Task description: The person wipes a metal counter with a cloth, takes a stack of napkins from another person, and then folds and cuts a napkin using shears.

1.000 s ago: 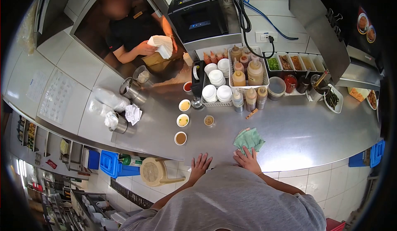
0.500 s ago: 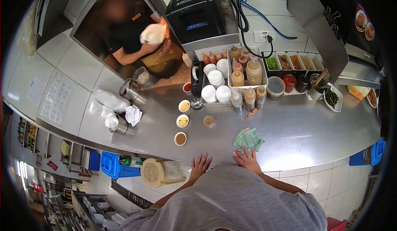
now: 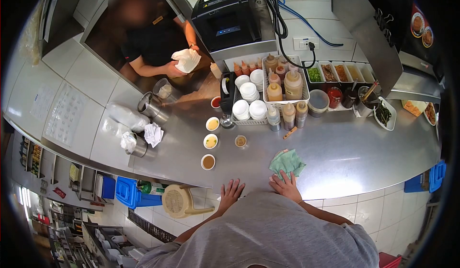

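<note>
The right hand (image 3: 287, 187) lies flat, fingers spread, its grip wide and pressing the near edge of a green cloth (image 3: 286, 162) on the steel counter (image 3: 354, 153). The left hand (image 3: 231, 193) rests open at the counter's edge, holding nothing, near a sauce cup (image 3: 208, 162).

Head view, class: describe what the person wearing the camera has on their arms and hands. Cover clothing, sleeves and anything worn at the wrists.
The person wears a plain grey T-shirt with short sleeves, so both forearms are bare. The left hand and right hand are bare too: no gloves. A thin band seems to circle the right wrist; it is too small to make out. No watch, rings or markings show.
</note>
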### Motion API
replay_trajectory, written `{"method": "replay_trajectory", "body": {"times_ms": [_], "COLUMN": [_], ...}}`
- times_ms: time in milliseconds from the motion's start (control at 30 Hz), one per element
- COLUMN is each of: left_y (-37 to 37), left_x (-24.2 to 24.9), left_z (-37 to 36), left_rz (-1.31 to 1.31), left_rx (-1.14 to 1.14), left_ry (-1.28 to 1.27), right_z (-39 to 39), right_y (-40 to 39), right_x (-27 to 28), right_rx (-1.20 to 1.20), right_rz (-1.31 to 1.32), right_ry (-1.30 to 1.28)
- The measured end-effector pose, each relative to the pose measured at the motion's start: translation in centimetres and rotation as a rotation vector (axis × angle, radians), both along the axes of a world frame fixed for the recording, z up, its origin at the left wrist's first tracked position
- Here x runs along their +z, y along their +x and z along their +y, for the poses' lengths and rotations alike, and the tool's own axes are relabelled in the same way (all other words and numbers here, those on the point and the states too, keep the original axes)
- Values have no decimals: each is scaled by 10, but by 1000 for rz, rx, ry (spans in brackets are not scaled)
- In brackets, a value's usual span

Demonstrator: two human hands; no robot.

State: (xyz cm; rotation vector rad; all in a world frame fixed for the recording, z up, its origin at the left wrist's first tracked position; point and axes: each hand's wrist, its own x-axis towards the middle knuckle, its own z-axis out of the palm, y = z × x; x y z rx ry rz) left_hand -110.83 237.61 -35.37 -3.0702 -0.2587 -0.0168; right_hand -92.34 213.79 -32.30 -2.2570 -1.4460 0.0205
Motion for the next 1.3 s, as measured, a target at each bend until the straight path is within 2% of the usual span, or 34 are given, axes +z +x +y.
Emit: {"method": "replay_trajectory", "body": {"times_ms": [233, 333, 400, 733, 800, 933, 1000, 1267, 1300], "left_y": [-1, 0, 0, 0, -2, 1, 3, 13, 17], "left_x": [-4, -4, 4, 4, -4, 30, 52, 70, 67], "left_z": [1, 1, -2, 2, 6, -4, -11, -16, -17], "left_rz": [10, -22, 0, 18, -7, 121, 106, 148, 51], "left_rx": [12, -5, 7, -5, -45, -10, 14, 100, 86], "left_ry": [-31, 33, -47, -55, 6, -28, -288, -441, -766], "right_z": [1, 1, 1, 1, 1, 2, 2, -20, -29], "right_y": [0, 0, 0, -1, -3, -7, -8, -28, -34], "right_x": [1, 0, -4, -1, 0, 10, 12, 36, 37], "right_rx": [-11, -9, -7, -2, -5, 0, -15, -120, -133], "right_rz": [-8, 9, -3, -20, -17, -21, -39, -67, -18], "right_ry": [15, 11, 27, 17, 35, 22, 13, 196, 279]}}
